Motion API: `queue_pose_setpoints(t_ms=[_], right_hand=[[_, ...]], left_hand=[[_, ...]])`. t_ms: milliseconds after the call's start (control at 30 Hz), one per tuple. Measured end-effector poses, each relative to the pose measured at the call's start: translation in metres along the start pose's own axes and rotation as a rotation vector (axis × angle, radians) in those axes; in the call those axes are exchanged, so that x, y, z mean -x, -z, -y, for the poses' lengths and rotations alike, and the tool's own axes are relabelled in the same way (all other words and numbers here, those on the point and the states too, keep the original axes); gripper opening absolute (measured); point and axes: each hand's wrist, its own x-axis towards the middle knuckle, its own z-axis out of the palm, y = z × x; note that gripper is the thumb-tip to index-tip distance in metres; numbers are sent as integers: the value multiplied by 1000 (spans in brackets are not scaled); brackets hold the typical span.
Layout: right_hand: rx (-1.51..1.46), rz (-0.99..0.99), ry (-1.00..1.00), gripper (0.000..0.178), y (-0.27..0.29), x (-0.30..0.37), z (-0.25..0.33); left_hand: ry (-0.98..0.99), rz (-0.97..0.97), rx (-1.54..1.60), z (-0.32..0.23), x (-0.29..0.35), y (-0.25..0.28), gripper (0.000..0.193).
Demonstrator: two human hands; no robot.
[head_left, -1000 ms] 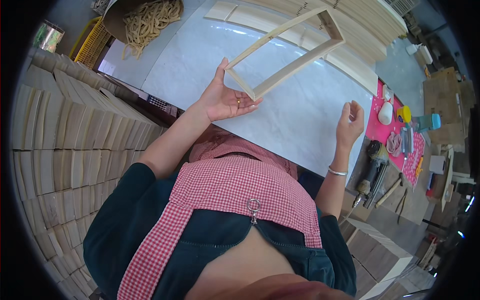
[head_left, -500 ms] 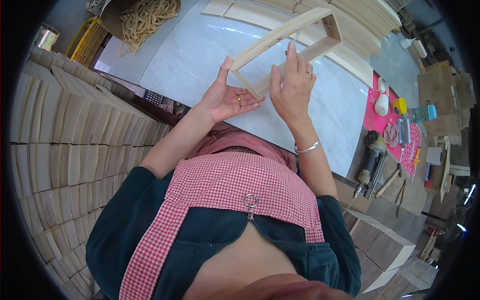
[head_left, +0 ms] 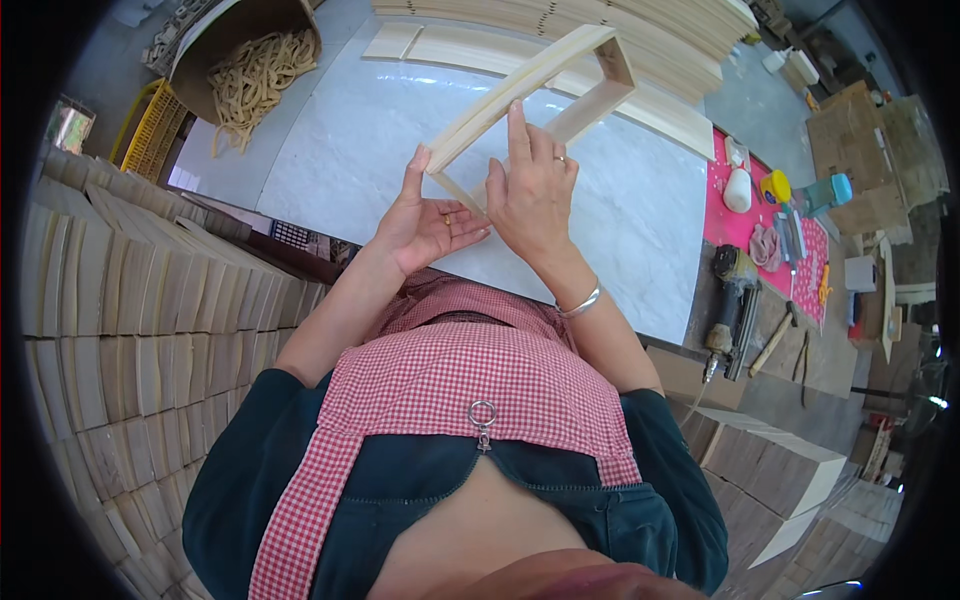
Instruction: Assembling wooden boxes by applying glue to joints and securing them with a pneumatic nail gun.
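A pale rectangular wooden frame is tilted up over the white marble-patterned bench top. My left hand grips its near left corner, thumb against the upper board and the other fingers stretched beneath the lower corner. My right hand reaches across the frame's opening with fingers extended. Its index fingertip rests on the inner side of the upper board, and its thumb is near the lower board. Part of the lower board is hidden behind my right hand.
Flat pale boards lie along the bench's far side. A bin of tan strips stands far left, with stacked wood pieces at my left. On the right are a nail gun, a hammer, a white bottle and a yellow-lidded jar.
My right index finger has come away from the other fingers and now touches the upper board. The whole view has shifted slightly; my left hand still holds the frame's corner.
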Motion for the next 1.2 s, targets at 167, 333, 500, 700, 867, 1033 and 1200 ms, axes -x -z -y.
queue_pose_setpoints(t_ms=[167,333,500,700,867,1033,1200], right_hand=[[-172,-8,4,64,-7,2,-12],[-206,-242,-6,44,24,14,-86],[215,-282,-337,39,93,46,-300],[762,208,-714,55,175,117,-519],[614,409,-836,53,170,130,-550],[-14,-221,-576,43,120,49,-356],[-189,-54,-340,20,33,36,-179]], left_hand=[[-12,-35,17,-4,-9,21,119],[-335,-12,-332,-13,-23,39,101],[-808,-66,-1381,-16,-34,70,111],[-798,-149,-1584,-10,-48,54,115],[-773,-146,-1583,-8,-35,57,115],[-810,-130,-1591,-10,-39,60,113],[-873,-93,-1570,-10,-44,56,113]])
